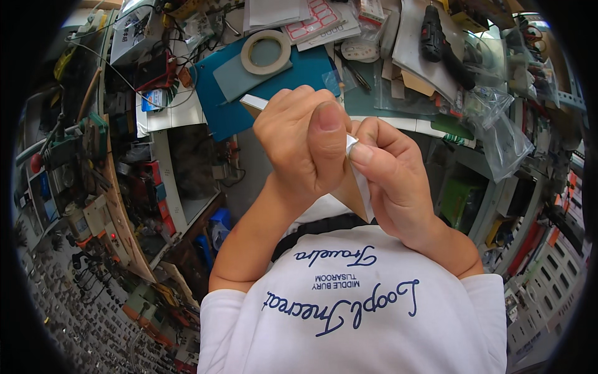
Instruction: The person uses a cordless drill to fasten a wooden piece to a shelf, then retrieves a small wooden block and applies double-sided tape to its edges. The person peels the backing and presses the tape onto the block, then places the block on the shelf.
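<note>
In front of my chest I hold a thin flat tan piece (352,194) with white edges, tilted in the air. My left hand (302,140) is wrapped round its middle, thumb uppermost, and covers most of it. One end with a white edge (255,100) sticks out past the knuckles. On the other side, my right hand (398,177) pinches a white strip (351,144) along the piece's edge between thumb and fingers. Whether that strip is tape, paper or part of the piece I cannot tell.
A tape roll (266,52) lies on a blue folder (215,75) on the bench ahead. Further right are papers, a black cordless drill (431,34) and clear plastic bags (498,131). Crowded shelves with tools and parts (93,212) flank me.
</note>
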The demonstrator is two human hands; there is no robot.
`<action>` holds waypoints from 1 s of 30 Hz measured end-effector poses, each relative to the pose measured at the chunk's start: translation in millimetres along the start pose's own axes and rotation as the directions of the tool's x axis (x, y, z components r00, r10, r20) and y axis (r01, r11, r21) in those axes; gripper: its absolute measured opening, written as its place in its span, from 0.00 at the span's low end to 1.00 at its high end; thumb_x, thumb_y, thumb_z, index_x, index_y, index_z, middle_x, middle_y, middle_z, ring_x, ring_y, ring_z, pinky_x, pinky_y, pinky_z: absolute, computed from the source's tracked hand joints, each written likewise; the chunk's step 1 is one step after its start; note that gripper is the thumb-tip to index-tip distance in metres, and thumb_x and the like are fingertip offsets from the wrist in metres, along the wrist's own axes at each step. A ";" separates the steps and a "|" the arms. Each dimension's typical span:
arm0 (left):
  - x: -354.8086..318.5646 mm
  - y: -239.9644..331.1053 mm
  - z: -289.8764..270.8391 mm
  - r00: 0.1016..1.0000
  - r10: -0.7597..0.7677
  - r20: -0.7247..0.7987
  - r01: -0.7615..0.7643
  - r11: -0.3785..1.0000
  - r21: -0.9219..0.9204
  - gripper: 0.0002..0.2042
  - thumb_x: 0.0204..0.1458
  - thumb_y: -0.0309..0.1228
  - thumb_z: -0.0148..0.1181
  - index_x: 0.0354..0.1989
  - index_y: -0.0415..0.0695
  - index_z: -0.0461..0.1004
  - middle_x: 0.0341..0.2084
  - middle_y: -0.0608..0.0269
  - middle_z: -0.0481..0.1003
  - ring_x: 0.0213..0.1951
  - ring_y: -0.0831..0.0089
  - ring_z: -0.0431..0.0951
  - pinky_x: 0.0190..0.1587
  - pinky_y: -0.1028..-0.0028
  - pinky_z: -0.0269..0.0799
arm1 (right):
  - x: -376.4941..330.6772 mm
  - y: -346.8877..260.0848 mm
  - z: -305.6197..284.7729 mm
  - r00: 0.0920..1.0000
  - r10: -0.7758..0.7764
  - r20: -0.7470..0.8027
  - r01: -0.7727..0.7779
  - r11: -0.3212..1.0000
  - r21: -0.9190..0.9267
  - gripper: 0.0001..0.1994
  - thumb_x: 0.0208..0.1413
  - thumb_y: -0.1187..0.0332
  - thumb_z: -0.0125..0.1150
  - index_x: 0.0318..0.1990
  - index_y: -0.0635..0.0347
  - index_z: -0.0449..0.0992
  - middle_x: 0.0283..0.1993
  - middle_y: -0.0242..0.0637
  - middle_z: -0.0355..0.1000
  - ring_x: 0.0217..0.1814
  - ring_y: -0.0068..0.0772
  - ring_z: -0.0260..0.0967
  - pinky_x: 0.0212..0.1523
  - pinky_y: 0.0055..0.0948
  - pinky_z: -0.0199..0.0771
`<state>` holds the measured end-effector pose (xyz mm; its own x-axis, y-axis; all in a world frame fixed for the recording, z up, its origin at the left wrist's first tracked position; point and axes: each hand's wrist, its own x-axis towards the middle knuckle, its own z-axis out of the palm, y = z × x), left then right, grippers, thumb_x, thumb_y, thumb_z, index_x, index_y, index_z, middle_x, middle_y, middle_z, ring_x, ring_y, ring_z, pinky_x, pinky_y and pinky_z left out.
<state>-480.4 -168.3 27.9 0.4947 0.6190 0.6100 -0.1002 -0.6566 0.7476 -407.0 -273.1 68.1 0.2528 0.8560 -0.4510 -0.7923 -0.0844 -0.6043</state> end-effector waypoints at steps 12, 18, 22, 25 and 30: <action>-9.8 -8.8 4.4 0.998 -0.023 0.059 0.021 0.999 0.030 0.16 0.52 0.27 0.48 0.11 0.42 0.61 0.09 0.62 0.59 0.12 0.66 0.57 0.18 0.70 0.49 | 2.0 5.3 -7.7 0.999 0.026 -0.035 -0.026 1.000 -0.010 0.08 0.55 0.67 0.57 0.30 0.59 0.66 0.29 0.24 0.64 0.28 0.10 0.57 0.29 0.12 0.57; -14.5 -13.6 8.5 0.969 -0.236 0.079 0.226 0.967 0.113 0.23 0.60 0.35 0.35 0.12 0.39 0.61 0.09 0.64 0.60 0.13 0.72 0.58 0.19 0.73 0.51 | 10.4 13.2 -34.3 0.999 0.038 -0.003 -0.038 0.994 -0.100 0.10 0.53 0.63 0.60 0.35 0.58 0.67 0.32 0.27 0.66 0.35 0.14 0.61 0.39 0.16 0.61; 1.5 -28.5 -1.0 0.901 -0.425 -0.082 0.425 0.905 -0.013 0.26 0.61 0.40 0.36 0.12 0.39 0.65 0.08 0.66 0.63 0.13 0.77 0.61 0.19 0.76 0.53 | 6.6 23.0 -39.1 0.997 0.067 -0.039 -0.076 0.954 -0.289 0.15 0.50 0.62 0.63 0.40 0.59 0.67 0.40 0.31 0.67 0.43 0.19 0.62 0.47 0.22 0.60; 15.8 -43.3 -11.8 0.924 -0.360 -0.132 0.362 0.932 -0.010 0.26 0.61 0.39 0.38 0.12 0.39 0.70 0.07 0.64 0.66 0.12 0.76 0.65 0.18 0.76 0.56 | 2.1 25.7 -45.4 0.990 0.137 -0.034 -0.140 0.922 -0.361 0.17 0.49 0.62 0.63 0.43 0.60 0.68 0.41 0.33 0.67 0.43 0.21 0.63 0.48 0.24 0.61; 25.3 -51.0 -11.5 0.945 -0.285 -0.158 0.293 0.956 0.027 0.27 0.62 0.39 0.37 0.12 0.40 0.70 0.06 0.67 0.65 0.12 0.80 0.63 0.17 0.79 0.53 | 0.5 30.6 -55.8 0.983 0.186 -0.002 -0.179 0.940 -0.290 0.19 0.51 0.63 0.59 0.48 0.62 0.67 0.45 0.38 0.68 0.46 0.28 0.65 0.46 0.29 0.66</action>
<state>-472.7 -114.2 8.2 0.3599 0.8406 0.4048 0.0722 -0.4577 0.8862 -400.2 -303.7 12.7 0.1022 0.8243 -0.5569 -0.6286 -0.3804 -0.6783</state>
